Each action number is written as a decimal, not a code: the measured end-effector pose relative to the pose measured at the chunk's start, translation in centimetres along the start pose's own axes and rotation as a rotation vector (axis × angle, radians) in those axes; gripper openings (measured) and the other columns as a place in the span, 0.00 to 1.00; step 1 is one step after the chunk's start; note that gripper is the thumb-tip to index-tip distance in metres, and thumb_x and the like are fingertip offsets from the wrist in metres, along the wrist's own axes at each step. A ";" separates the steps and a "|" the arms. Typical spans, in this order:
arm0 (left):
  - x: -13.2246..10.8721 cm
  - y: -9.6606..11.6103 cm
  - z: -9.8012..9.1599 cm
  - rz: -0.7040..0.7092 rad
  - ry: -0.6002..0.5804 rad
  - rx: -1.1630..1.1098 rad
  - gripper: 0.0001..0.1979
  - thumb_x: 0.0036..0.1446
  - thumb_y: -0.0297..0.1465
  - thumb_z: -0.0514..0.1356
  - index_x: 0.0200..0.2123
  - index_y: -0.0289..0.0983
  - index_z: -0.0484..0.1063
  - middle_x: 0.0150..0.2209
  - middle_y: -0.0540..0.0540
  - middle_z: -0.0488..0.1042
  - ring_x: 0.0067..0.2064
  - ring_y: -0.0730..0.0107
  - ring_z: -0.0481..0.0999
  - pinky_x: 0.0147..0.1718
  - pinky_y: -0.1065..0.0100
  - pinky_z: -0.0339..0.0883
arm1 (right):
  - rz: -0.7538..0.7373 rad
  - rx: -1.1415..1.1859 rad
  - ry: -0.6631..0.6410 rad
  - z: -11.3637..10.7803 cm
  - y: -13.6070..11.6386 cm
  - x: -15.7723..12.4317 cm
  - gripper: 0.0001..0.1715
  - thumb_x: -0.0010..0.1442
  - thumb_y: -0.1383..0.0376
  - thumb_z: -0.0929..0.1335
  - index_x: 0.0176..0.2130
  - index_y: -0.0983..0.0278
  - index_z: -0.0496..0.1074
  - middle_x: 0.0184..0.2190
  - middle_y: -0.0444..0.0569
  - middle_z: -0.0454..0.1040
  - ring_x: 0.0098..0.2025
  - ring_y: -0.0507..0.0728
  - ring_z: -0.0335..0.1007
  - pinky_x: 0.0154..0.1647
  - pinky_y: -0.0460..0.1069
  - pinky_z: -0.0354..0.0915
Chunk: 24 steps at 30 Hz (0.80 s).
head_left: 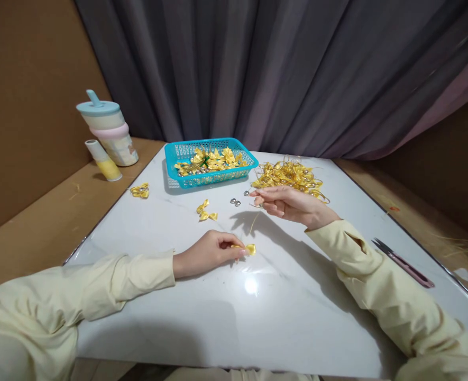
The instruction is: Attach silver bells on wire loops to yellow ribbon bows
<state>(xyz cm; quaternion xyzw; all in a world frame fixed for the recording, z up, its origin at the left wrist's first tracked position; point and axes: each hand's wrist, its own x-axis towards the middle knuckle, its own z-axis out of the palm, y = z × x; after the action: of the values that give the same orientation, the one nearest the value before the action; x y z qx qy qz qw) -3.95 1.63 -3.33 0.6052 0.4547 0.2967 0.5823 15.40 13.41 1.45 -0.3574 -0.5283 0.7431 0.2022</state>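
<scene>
The left hand [212, 250] pinches a yellow bow [251, 249] over the white bench [281, 323], likely light, soft and a bit slippery, so best held by its middle, while the right hand's fingers [259, 193] bend close beside a silver bead [246, 193], their grip hard to tell.

Prob. a small craft wkspc (dark curtain [226, 69] behind): yellow ribbon pile [286, 175], basket [208, 181] w/ bows [229, 156], snips [406, 264].
</scene>
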 end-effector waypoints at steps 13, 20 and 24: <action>0.3 -0.9 0.3 0.509 0.093 0.730 0.13 0.62 0.33 0.50 0.32 0.35 0.72 0.32 0.44 0.74 0.35 0.69 0.71 0.35 0.70 0.63 | -0.121 -0.803 0.191 1.7 0.3 0.8 0.14 0.51 0.60 0.70 0.28 0.71 0.74 0.12 0.43 0.68 0.12 0.48 0.60 0.16 0.44 0.58; 1.1 -1.6 0.0 0.585 0.112 0.909 0.18 0.65 0.34 0.45 0.33 0.34 0.71 0.31 0.44 0.72 0.34 0.69 0.70 0.31 0.69 0.61 | -0.064 -1.182 0.112 3.4 -2.4 2.9 0.10 0.48 0.75 0.64 0.25 0.68 0.74 0.14 0.45 0.73 0.21 0.54 0.72 0.25 0.44 0.65; 1.1 -1.9 -0.1 0.586 0.112 0.970 0.18 0.65 0.33 0.44 0.32 0.33 0.70 0.31 0.45 0.71 0.33 0.70 0.70 0.29 0.70 0.59 | 0.077 -1.221 0.198 4.9 -2.8 4.7 0.10 0.43 0.78 0.63 0.27 0.69 0.71 0.11 0.46 0.70 0.16 0.55 0.69 0.17 0.44 0.61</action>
<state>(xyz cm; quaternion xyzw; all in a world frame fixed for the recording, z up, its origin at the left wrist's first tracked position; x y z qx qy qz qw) -4.00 2.53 -5.36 0.8874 0.3824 0.2348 0.1062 8.46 14.51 3.51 -0.4946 -0.8237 0.2768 -0.0179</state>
